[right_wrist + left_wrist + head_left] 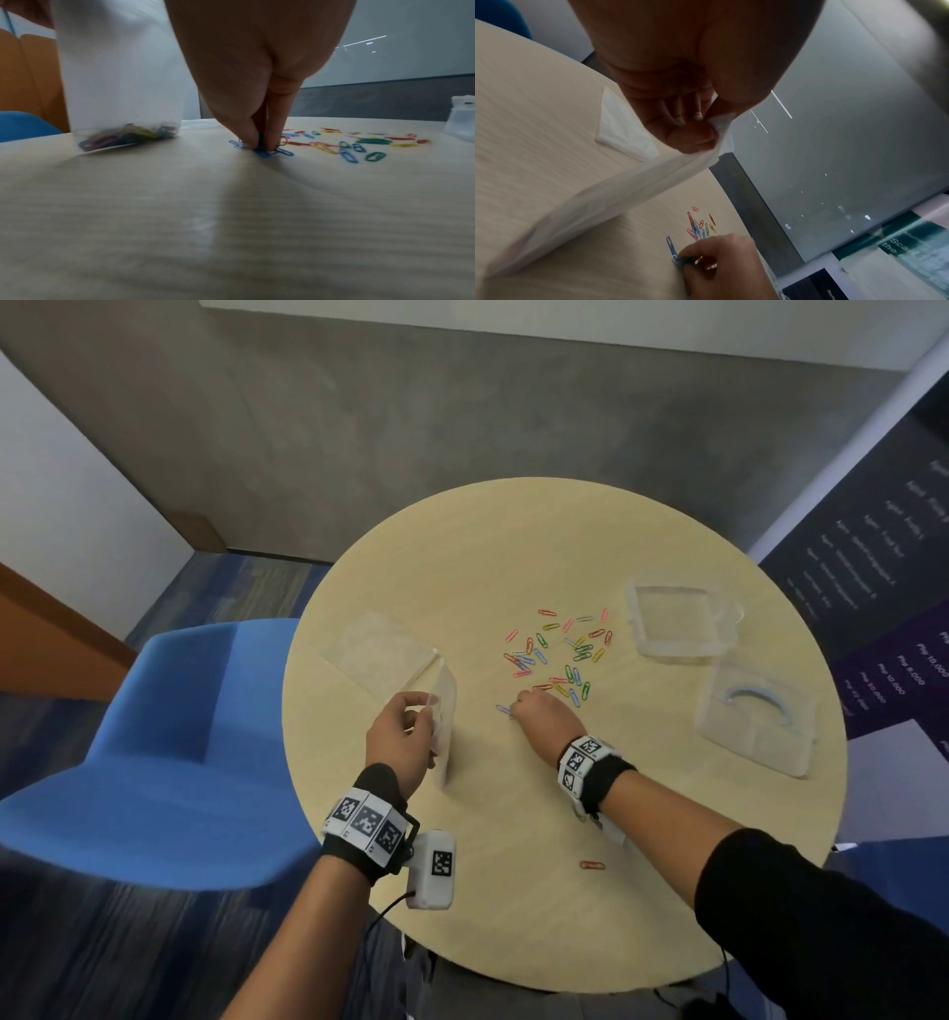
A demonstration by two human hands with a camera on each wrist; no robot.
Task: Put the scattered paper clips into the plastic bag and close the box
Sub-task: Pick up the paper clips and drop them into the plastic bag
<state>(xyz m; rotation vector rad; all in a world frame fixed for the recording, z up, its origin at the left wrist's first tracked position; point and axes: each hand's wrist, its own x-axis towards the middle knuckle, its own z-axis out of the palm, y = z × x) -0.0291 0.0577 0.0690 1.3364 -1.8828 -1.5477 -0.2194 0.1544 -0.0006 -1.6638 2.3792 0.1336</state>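
Coloured paper clips lie scattered mid-table. My left hand pinches the top edge of a clear plastic bag, which stands upright with its bottom on the table. In the right wrist view the bag holds several clips at its bottom. My right hand is down on the table at the near edge of the scatter, its fingertips pinching paper clips, with blue clips under and beside them. The open clear box lies at the right.
A second clear plastic container sits at the table's right edge. A flat clear sheet lies beyond the bag. One orange clip lies alone near the front. A blue chair stands left of the round table.
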